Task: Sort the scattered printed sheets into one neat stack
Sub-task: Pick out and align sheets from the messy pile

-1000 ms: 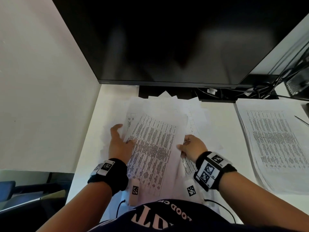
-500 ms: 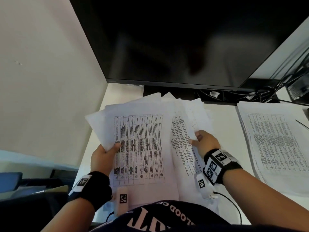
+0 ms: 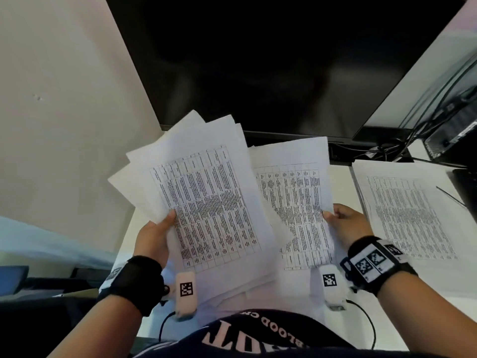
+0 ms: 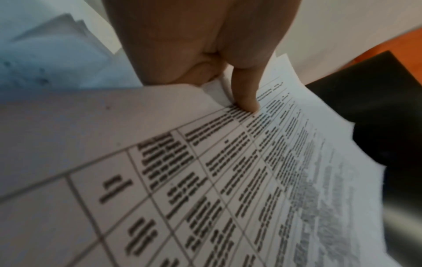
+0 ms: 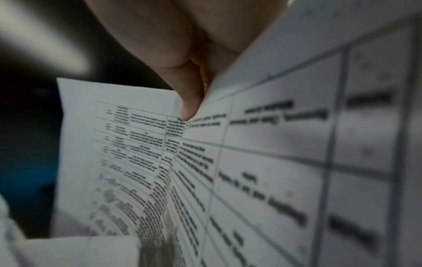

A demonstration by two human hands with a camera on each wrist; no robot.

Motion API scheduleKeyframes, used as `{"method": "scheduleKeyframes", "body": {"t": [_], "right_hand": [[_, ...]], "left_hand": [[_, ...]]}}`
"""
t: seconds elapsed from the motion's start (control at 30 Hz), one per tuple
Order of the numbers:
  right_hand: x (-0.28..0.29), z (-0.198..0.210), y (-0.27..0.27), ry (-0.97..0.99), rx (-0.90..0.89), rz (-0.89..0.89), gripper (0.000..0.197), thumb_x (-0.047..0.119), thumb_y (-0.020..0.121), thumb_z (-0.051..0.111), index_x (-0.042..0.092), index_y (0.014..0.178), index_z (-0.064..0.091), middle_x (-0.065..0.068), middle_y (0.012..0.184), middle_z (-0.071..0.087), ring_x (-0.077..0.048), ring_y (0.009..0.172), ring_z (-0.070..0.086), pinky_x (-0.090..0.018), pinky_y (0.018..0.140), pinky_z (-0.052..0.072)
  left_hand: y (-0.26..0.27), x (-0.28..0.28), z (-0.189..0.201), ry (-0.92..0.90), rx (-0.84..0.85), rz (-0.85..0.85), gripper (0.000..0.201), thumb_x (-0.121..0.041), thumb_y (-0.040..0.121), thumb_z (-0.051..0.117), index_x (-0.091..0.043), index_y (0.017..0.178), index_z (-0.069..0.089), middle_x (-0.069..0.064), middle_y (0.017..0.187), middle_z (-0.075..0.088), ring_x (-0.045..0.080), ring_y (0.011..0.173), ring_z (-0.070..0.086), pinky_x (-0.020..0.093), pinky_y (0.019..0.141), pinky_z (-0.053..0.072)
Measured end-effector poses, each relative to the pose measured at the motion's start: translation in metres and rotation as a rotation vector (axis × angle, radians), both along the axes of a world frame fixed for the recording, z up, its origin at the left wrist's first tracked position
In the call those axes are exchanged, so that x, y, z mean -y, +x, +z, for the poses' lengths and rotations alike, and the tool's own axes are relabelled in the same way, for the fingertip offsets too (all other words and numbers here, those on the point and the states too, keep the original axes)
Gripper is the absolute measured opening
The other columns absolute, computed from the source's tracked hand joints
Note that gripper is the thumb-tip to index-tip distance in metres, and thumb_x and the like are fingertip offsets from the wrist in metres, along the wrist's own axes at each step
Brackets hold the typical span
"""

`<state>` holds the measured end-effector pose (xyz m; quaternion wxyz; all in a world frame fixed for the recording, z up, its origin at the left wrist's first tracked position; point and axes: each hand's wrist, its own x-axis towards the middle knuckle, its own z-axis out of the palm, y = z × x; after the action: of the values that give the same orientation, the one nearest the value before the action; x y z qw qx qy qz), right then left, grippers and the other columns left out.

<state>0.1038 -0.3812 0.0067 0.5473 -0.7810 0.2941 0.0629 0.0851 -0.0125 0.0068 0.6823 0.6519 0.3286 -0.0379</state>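
Two bundles of printed sheets with tables are held up off the white desk [image 3: 340, 182]. My left hand [image 3: 154, 233] pinches the left edge of a fanned bundle [image 3: 206, 202], with the thumb [image 4: 246, 97] pressing on the top page [image 4: 251, 180]. My right hand [image 3: 348, 226] pinches the right edge of a second bundle [image 3: 294, 202], thumb [image 5: 189, 103] on its printed face [image 5: 274, 162]. The left bundle overlaps the right one in front. More loose sheets [image 3: 258, 290] lie on the desk under both bundles.
A separate stack of printed sheets [image 3: 413, 215] lies flat on the desk to the right. A large dark monitor [image 3: 271, 60] stands right behind the papers, with cables [image 3: 402, 146] at its right. A beige wall [image 3: 64, 99] borders the desk on the left.
Both hands have lifted their bundles off the desk and drawn them apart. The left bundle now tilts and fans toward the wall; the right hand has shifted rightward.
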Motion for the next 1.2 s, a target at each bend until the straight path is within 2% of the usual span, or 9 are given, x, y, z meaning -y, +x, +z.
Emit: {"method": "scheduleKeyframes", "body": {"t": [0.07, 0.17, 0.23, 0.57, 0.7, 0.8, 0.87, 1.0, 1.2], "right_hand": [[0.003, -0.003, -0.004, 0.229, -0.018, -0.108, 0.023, 0.005, 0.086, 0.062, 0.010, 0.108, 0.067, -0.006, 0.103, 0.072, -0.018, 0.097, 0.066, -0.031, 0.090, 0.052], [0.003, -0.002, -0.006, 0.426, 0.012, -0.178, 0.030, -0.003, 0.085, 0.060, 0.002, 0.114, 0.063, -0.011, 0.105, 0.070, -0.017, 0.093, 0.067, -0.022, 0.082, 0.056], [-0.002, 0.002, -0.008, 0.455, 0.035, -0.137, 0.027, -0.004, 0.085, 0.060, 0.000, 0.111, 0.064, -0.012, 0.104, 0.070, -0.019, 0.091, 0.067, -0.031, 0.092, 0.052], [-0.007, 0.004, -0.020, 0.074, 0.040, 0.220, 0.020, 0.009, 0.092, 0.056, 0.023, 0.091, 0.070, 0.009, 0.077, 0.068, -0.015, 0.078, 0.061, -0.028, 0.079, 0.047], [-0.010, -0.002, -0.026, 0.018, -0.030, 0.251, 0.024, 0.011, 0.095, 0.048, 0.025, 0.091, 0.067, -0.006, 0.100, 0.070, -0.033, 0.103, 0.062, -0.036, 0.093, 0.044], [-0.017, 0.002, -0.028, -0.010, -0.123, 0.264, 0.048, 0.036, 0.101, 0.030, 0.005, 0.132, 0.050, -0.015, 0.139, 0.049, -0.032, 0.132, 0.041, -0.038, 0.111, 0.029], [-0.019, 0.000, -0.028, 0.040, -0.133, 0.261, 0.061, 0.051, 0.097, 0.028, 0.010, 0.141, 0.040, -0.010, 0.147, 0.039, -0.027, 0.136, 0.035, -0.038, 0.114, 0.024], [-0.017, -0.012, -0.027, -0.011, -0.132, 0.264, 0.053, 0.040, 0.081, 0.068, 0.011, 0.125, 0.056, -0.007, 0.126, 0.062, -0.025, 0.112, 0.057, -0.033, 0.097, 0.042], [0.000, -0.024, -0.027, 0.178, -0.152, 0.130, 0.018, 0.028, 0.073, 0.078, 0.020, 0.088, 0.072, -0.002, 0.098, 0.074, -0.027, 0.096, 0.067, -0.048, 0.098, 0.046]], "left_hand": [[0.005, 0.009, -0.004, 0.008, 0.010, -0.052, 0.047, -0.046, 0.083, 0.067, -0.003, 0.100, 0.061, 0.006, 0.099, 0.065, 0.025, 0.087, 0.063, 0.010, 0.073, 0.049], [0.008, 0.026, -0.003, -0.013, 0.005, -0.112, 0.068, -0.064, 0.067, 0.073, -0.009, 0.106, 0.066, 0.002, 0.107, 0.071, 0.025, 0.101, 0.066, 0.037, 0.097, 0.049], [0.009, 0.039, -0.002, 0.014, 0.022, -0.186, 0.050, -0.052, 0.081, 0.066, -0.015, 0.114, 0.066, -0.001, 0.111, 0.071, 0.020, 0.106, 0.065, 0.036, 0.099, 0.046], [0.003, 0.093, 0.021, 0.333, 0.095, -0.296, 0.057, -0.021, 0.090, 0.064, -0.010, 0.137, 0.033, -0.006, 0.110, 0.049, 0.019, 0.109, 0.053, 0.021, 0.084, 0.035], [-0.004, 0.099, 0.023, 0.367, 0.050, -0.404, 0.060, -0.019, 0.094, 0.058, -0.012, 0.145, 0.029, -0.007, 0.115, 0.045, 0.014, 0.111, 0.047, 0.021, 0.086, 0.032], [-0.008, 0.102, 0.019, 0.373, 0.043, -0.481, 0.048, -0.019, 0.094, 0.056, -0.014, 0.139, 0.040, -0.011, 0.109, 0.045, 0.009, 0.106, 0.045, 0.021, 0.087, 0.035], [-0.011, 0.104, 0.017, 0.360, 0.033, -0.514, 0.042, -0.022, 0.094, 0.056, -0.018, 0.134, 0.046, -0.011, 0.109, 0.052, 0.012, 0.108, 0.051, 0.024, 0.087, 0.039], [-0.014, 0.101, 0.021, 0.282, -0.006, -0.549, 0.038, -0.010, 0.085, 0.053, -0.028, 0.118, 0.056, -0.003, 0.106, 0.067, 0.022, 0.100, 0.063, 0.038, 0.086, 0.053], [-0.005, 0.076, 0.024, 0.317, 0.018, -0.528, 0.039, 0.001, 0.082, 0.051, -0.027, 0.106, 0.065, -0.001, 0.091, 0.074, 0.022, 0.090, 0.069, 0.040, 0.088, 0.055]]}}
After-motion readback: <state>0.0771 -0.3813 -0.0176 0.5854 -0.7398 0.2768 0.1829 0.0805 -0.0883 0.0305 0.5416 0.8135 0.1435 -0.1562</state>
